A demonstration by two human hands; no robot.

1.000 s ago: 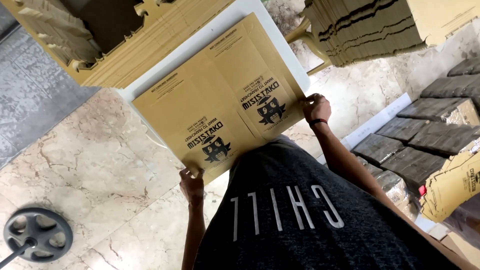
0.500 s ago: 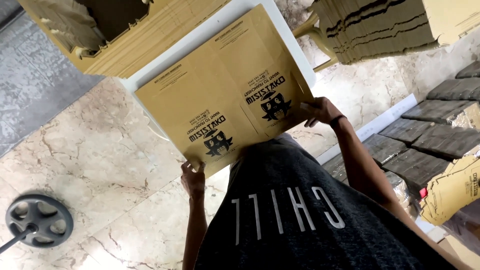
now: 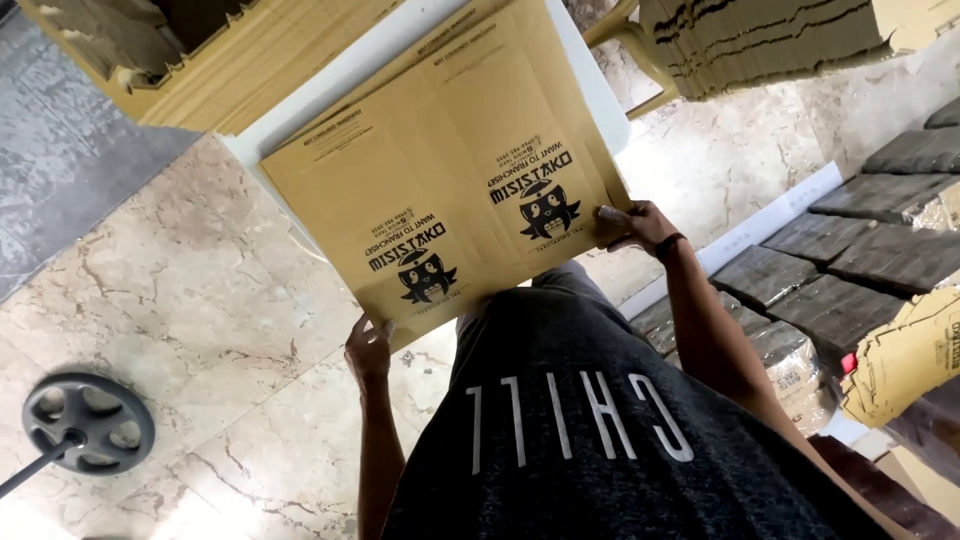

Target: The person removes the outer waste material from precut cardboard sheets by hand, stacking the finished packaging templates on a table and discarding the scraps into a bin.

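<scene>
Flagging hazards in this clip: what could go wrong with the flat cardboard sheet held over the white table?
The cardboard sheet is held only at its near corners, by the left hand and right hand; it could sag or slip. Its far end lies close to the stack of flat cardboard on the white table, so it might snag there.

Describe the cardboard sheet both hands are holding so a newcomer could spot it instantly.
Start at the white table at top centre. The flat kraft box blank lies across its near edge, left hand and right hand gripping its near corners. Unlike the plain stacked cardboard behind, it shows two black cartoon prints.
</scene>
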